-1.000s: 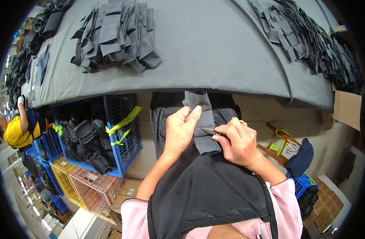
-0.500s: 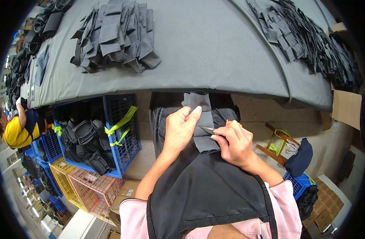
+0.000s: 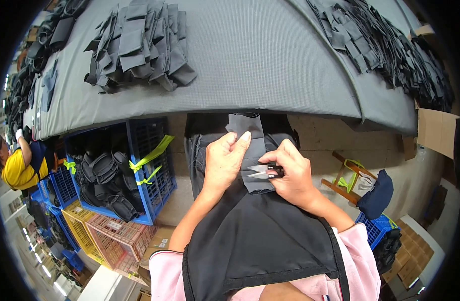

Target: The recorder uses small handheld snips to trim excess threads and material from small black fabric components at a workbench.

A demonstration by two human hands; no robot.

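Note:
A strip of dark grey fabric [image 3: 250,131] lies lengthwise over my lap, on the black apron [image 3: 255,226]. My left hand [image 3: 224,159] grips its left edge, thumb on top and fingers closed around it. Small thread snips [image 3: 265,172] with black handles and pointed metal blades sit in my right hand [image 3: 293,173]. Their blades are parted and point left across the lower part of the strip, close to my left hand. Loose threads [image 3: 196,155] hang on the dark cloth left of the strip.
Ahead spreads a grey covered table [image 3: 250,60] with a pile of grey fabric pieces [image 3: 139,45] and another heap [image 3: 385,55] at right. Left stands a blue crate [image 3: 152,170] of black pouches. A wooden stool [image 3: 340,193] is at right. A person in yellow [image 3: 20,168] works far left.
The snips have turned in my right hand and their blades now stand apart, more fully in view. My right fingers have shifted up and left. My left hand keeps its hold.

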